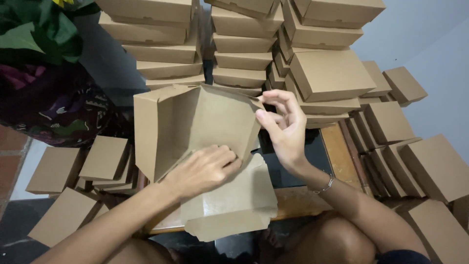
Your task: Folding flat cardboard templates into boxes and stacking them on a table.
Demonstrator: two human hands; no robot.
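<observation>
Fingers (pixel 222 155) of the left hand (pixel 202 168) are pressing flat inside the half-folded kraft box (pixel 195 122), bracing it, while the right hand (pixel 283 129) is probably pinching its corner flap (pixel 255 100) upright, before stacked boxes (pixel 242 54).

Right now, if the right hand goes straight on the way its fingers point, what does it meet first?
The right hand points up and left at the unfolded kraft box. It already pinches the box's right corner flap, so it would probably push that wall first; the depth is unclear.
</observation>
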